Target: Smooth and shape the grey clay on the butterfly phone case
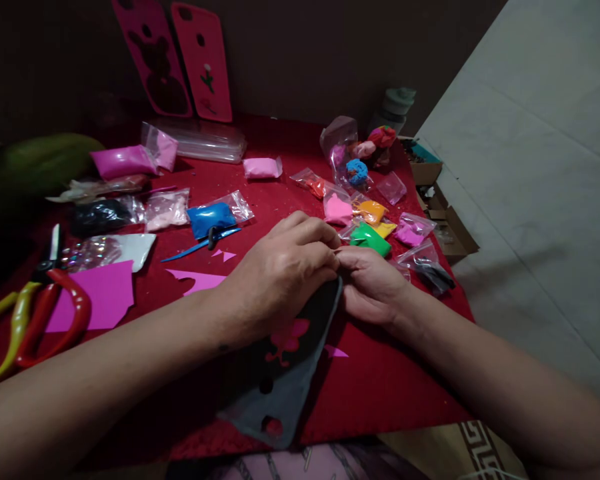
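A dark grey phone case (280, 407) with a pink butterfly shape (287, 340) lies slanted near the table's front edge. My left hand (290, 267) reaches over its far part, the fingers curled and closed at the far right corner. From the right, my right hand (373, 283) meets it there, its fingers closed against the same corner. Both sets of fingertips are hidden, so I cannot tell if a small piece sits between them. Just beyond the hands lies a green clay packet (370, 240). A pink paper scrap (336, 351) rests right of the case.
On the red tablecloth (405, 387) at left are red-and-yellow-handled cutters (45, 280), a magenta sheet (100, 293) and a blue clay packet (213, 219). Several clay packets lie at right. Two pink phone cases (205, 60) lean at the back. Cardboard boxes (453, 230) stand beyond the right edge.
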A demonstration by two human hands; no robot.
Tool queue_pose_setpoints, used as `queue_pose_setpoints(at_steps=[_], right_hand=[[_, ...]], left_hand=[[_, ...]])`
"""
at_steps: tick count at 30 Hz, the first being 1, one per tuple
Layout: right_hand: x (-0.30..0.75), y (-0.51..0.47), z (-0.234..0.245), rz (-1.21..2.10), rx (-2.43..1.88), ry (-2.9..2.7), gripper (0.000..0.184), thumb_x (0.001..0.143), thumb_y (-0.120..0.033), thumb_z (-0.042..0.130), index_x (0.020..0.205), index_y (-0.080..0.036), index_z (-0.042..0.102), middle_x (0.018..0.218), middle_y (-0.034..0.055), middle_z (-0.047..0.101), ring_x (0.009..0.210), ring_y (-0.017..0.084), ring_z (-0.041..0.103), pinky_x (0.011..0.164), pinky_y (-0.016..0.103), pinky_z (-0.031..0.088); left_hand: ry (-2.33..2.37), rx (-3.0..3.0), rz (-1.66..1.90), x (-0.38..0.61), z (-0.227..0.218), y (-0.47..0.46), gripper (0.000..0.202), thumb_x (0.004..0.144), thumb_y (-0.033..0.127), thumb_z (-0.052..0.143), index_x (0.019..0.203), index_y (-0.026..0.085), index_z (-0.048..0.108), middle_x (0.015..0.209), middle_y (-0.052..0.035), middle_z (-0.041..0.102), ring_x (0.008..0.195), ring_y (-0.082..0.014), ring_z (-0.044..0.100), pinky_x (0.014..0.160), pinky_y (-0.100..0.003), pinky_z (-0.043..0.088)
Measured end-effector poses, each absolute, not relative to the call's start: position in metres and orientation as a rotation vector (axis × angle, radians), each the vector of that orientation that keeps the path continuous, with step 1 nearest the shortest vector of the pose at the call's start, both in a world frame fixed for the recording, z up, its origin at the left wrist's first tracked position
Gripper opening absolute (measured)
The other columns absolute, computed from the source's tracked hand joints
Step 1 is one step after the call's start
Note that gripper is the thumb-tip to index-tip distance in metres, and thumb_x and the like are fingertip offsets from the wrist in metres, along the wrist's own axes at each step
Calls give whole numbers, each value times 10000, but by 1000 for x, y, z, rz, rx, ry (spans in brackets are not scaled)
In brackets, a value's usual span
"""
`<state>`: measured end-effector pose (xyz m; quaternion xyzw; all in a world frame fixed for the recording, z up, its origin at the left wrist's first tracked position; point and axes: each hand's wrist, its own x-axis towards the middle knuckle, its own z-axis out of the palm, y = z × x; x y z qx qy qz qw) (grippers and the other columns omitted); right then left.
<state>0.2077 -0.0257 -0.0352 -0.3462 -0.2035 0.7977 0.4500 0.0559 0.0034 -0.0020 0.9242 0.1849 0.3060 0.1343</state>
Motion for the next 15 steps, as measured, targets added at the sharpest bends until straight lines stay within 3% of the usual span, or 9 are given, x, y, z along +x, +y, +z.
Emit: queue_pose_setpoints(at_steps=[5,10,15], right_hand=[[209,-29,-29,1976,-949,-499,150,711,-26,522,714,-114,644,641,17,624,569,88,556,588,195,489],[211,-29,-26,1974,-980,-585,146,765,-99,529,673,-119,641,640,16,613,571,94,536,634,225,492],[209,-28,-23,1975,-1019,-508,154,746,-125,527,684,-98,665,618,28,625,549,100,548,639,235,490]], left_hand=[[613,2463,845,41,11,13,136,884,162,576,908,169,711,992,-51,698,925,-168,641,796,-277,514],[875,2115,783,23,15,27,84,804,179,657,841,192,731,839,-13,739,768,-163,682,663,-258,532],[853,1893,643,22,10,29,87,771,188,674,836,196,731,787,-2,731,690,-145,670,584,-228,523]])
